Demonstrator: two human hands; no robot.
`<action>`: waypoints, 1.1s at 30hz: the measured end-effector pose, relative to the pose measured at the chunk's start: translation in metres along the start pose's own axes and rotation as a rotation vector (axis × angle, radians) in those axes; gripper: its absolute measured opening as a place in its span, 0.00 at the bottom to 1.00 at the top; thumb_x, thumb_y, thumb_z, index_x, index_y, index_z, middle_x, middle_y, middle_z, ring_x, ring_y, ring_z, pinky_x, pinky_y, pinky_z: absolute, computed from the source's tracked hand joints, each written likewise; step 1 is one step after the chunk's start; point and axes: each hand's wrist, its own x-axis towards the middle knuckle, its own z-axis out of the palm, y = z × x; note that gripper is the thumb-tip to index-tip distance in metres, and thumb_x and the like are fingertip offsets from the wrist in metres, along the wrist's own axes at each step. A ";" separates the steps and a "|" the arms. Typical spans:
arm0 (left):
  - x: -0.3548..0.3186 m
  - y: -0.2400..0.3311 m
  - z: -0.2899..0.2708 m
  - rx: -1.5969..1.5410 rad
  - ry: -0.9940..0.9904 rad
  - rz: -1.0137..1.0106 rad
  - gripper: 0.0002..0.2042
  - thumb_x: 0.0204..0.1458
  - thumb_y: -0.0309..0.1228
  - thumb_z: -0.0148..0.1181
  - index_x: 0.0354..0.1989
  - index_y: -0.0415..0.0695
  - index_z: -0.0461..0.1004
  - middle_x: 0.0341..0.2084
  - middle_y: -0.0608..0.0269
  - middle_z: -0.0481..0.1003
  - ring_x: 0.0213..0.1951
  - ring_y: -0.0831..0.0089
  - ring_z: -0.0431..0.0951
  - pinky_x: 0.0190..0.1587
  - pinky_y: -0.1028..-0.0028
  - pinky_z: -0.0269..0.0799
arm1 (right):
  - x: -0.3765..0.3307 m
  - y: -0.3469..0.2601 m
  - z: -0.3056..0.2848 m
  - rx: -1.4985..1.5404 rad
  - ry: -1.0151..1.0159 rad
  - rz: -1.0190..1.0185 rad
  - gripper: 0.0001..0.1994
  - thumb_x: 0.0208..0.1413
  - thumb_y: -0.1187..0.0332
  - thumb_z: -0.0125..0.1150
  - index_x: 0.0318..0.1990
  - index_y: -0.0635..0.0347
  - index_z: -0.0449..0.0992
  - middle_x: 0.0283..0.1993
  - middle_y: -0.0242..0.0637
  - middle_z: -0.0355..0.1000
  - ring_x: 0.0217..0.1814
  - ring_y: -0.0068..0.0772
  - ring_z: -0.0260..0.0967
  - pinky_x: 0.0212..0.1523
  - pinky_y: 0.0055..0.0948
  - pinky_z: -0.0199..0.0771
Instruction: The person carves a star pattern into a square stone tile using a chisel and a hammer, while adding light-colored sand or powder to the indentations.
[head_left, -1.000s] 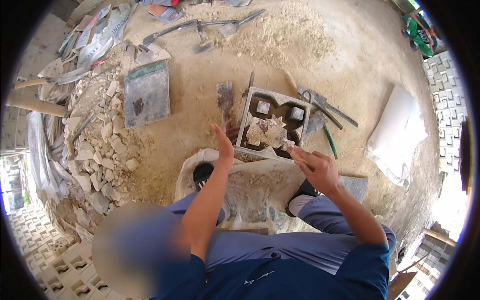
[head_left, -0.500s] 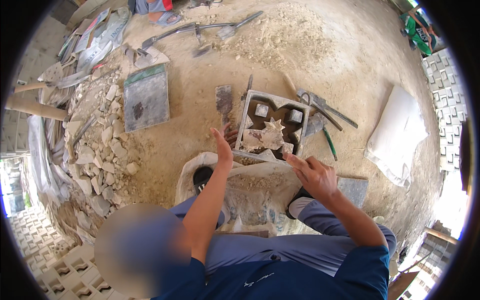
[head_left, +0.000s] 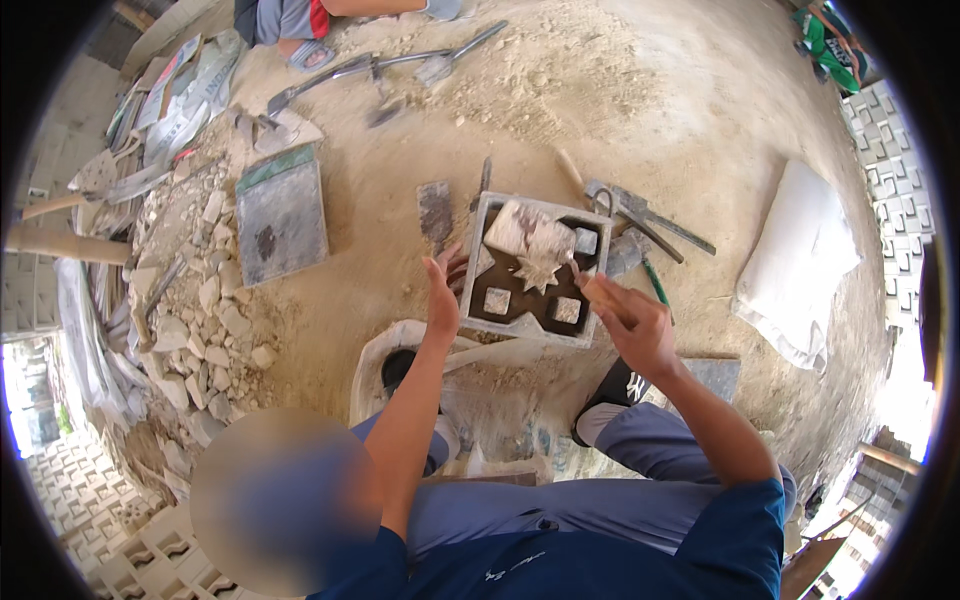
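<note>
Over the grey mould (head_left: 495, 326) on the central ground (head_left: 370, 230), shifts the trowel (head_left: 522, 232) gripped in the right hand (head_left: 634, 320), and so the work, from near half to far, with left hand (head_left: 442, 297) wide alongside.

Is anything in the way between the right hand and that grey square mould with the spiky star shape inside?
Nothing visible blocks it. The right hand holds a tan-handled trowel with a flat, dust-caked blade, which already reaches over the grey square mould. No other thing shows between them.
</note>
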 end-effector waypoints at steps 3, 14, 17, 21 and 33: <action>0.006 -0.002 0.007 0.080 -0.064 0.104 0.44 0.61 0.69 0.23 0.67 0.42 0.62 0.56 0.55 0.70 0.57 0.64 0.69 0.63 0.64 0.60 | 0.033 0.031 0.005 0.120 0.175 0.138 0.19 0.55 0.69 0.68 0.55 0.57 0.78 0.37 0.45 0.79 0.34 0.39 0.78 0.36 0.32 0.76; 0.025 0.013 0.033 0.295 -0.193 0.330 0.45 0.62 0.67 0.27 0.72 0.37 0.52 0.69 0.54 0.57 0.70 0.62 0.56 0.72 0.64 0.44 | 0.186 0.182 0.001 -0.057 0.212 0.481 0.21 0.55 0.52 0.65 0.51 0.53 0.82 0.37 0.46 0.81 0.40 0.45 0.79 0.43 0.41 0.76; 0.024 0.012 0.031 0.306 -0.184 0.296 0.46 0.61 0.68 0.28 0.73 0.38 0.50 0.71 0.55 0.54 0.71 0.63 0.53 0.72 0.64 0.42 | 0.211 0.201 0.010 -0.024 0.118 0.541 0.21 0.54 0.51 0.65 0.51 0.52 0.82 0.39 0.46 0.81 0.42 0.47 0.79 0.44 0.41 0.76; 0.026 0.009 0.031 0.290 -0.198 0.245 0.47 0.60 0.69 0.30 0.74 0.38 0.46 0.73 0.56 0.50 0.73 0.63 0.49 0.73 0.64 0.40 | 0.227 0.241 0.021 -0.045 0.139 0.461 0.22 0.54 0.51 0.66 0.51 0.53 0.82 0.44 0.48 0.80 0.46 0.48 0.78 0.48 0.41 0.76; 0.022 0.019 0.043 0.364 -0.209 0.335 0.44 0.62 0.66 0.28 0.74 0.37 0.46 0.73 0.54 0.50 0.73 0.61 0.49 0.73 0.63 0.40 | 0.172 0.246 -0.015 0.071 0.120 0.258 0.13 0.61 0.64 0.59 0.50 0.55 0.82 0.49 0.46 0.79 0.50 0.49 0.77 0.50 0.39 0.75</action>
